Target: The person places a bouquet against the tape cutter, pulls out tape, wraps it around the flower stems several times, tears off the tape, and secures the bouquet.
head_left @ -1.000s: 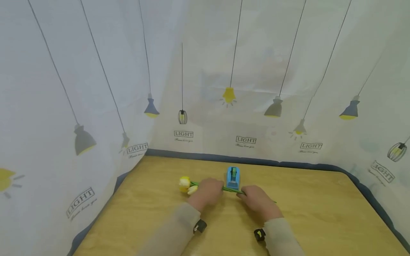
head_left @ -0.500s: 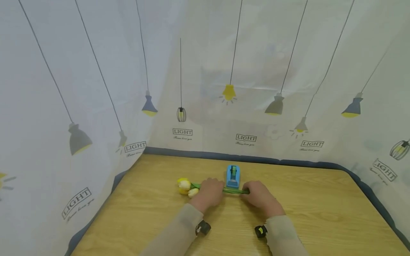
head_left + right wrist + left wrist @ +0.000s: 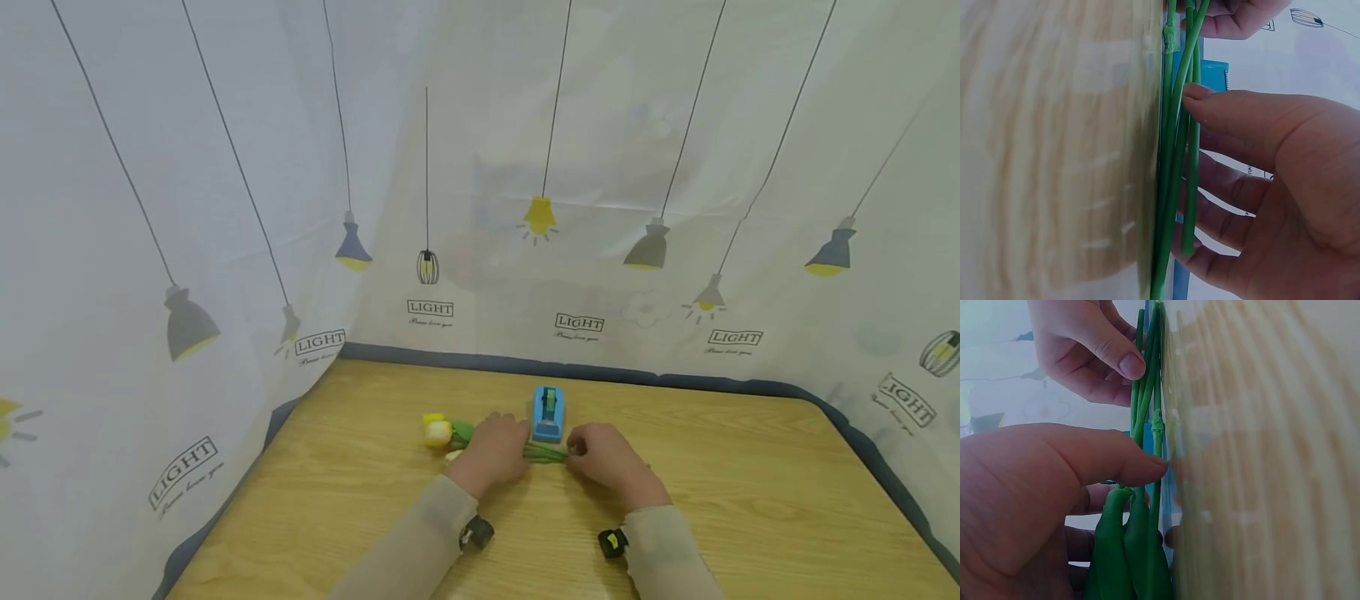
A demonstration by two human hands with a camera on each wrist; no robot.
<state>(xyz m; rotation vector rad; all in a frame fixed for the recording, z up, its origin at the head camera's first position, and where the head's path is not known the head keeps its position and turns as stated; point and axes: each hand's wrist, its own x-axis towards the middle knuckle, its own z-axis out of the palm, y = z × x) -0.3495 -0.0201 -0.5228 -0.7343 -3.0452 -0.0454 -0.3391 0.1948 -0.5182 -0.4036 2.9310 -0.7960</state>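
Observation:
A small bunch of artificial tulips lies crosswise over the table, its yellow and cream flower heads [image 3: 437, 431] to the left and its green stems [image 3: 546, 452] to the right. My left hand [image 3: 495, 450] holds the bunch just behind the blooms, thumb across the stems and fingers behind them. Green leaves [image 3: 1129, 550] show beneath that thumb in the left wrist view. Farther down, my right hand [image 3: 611, 462] pinches the stems between thumb and fingers; the right wrist view shows the loose stem ends [image 3: 1188, 240] by its fingers. One bloom is mostly hidden by my left hand.
A blue tape dispenser [image 3: 548, 414] stands just beyond the stems, between the hands. The wooden table [image 3: 750, 483] ends at a dark blue border [image 3: 487, 362], where a white curtain [image 3: 495, 167] printed with lamps rises behind.
The stems have come lower and fan apart slightly between the hands. The right hand has shifted a little along them. One cream bloom has slipped mostly behind the left hand.

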